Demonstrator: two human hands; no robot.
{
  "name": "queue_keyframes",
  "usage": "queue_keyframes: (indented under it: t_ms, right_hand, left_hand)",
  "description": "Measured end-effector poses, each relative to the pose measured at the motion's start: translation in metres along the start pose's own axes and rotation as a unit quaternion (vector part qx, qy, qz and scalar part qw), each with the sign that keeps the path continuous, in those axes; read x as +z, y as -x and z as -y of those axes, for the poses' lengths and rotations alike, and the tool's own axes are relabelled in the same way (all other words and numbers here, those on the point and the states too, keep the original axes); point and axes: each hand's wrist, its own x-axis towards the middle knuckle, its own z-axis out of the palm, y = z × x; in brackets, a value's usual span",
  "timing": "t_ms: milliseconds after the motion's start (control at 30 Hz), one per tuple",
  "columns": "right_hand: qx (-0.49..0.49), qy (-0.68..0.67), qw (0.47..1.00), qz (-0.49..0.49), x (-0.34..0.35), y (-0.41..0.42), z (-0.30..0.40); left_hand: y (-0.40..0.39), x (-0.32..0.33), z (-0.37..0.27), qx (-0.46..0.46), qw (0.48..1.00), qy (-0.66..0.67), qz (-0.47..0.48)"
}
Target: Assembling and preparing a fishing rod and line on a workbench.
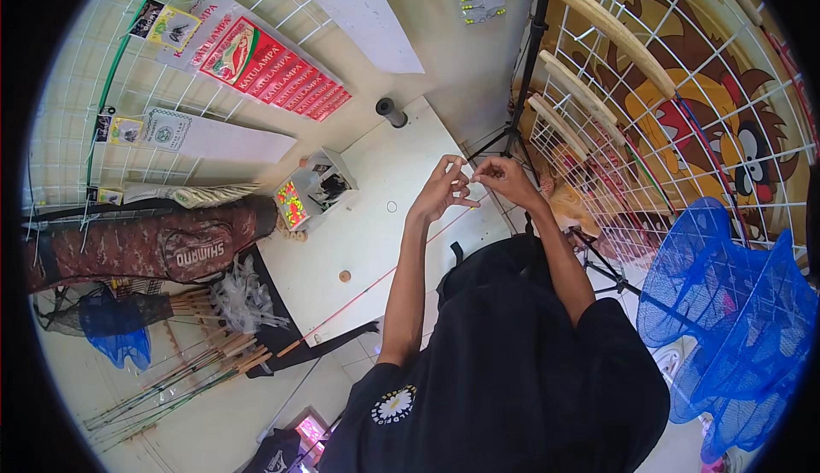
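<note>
My left hand is raised above the white tabletop, thumb and forefinger pinched and the other fingers spread. Close beside it, my right hand has its thumb and forefinger brought together. Anything between the fingertips is too fine to make out. Just under the left hand is a small yellow bead. A thin red rod with a wooden handle crosses the table at a slant and passes beneath my left forearm. A small ring and a round cork-coloured disc lie to the left.
An open divided box holds neon beads and dark pieces. A dark cylinder stands at the far edge. Blue mesh nets and a wire rack flank the right; a camouflage Shimano bag hangs left.
</note>
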Motion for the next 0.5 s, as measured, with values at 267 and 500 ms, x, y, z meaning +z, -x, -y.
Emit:
queue_keyframes:
  t_ms: [267,500]
  right_hand:
    - [-0.037,0.125,0.991,0.007,-0.002,0.002,0.017]
    - [-0.033,0.196,0.976,-0.083,0.004,0.003,0.021]
  left_hand:
    - [0.001,0.003,-0.002,0.052,0.997,-0.06,-0.02]
    - [-0.004,0.004,0.001,0.094,0.986,-0.125,-0.048]
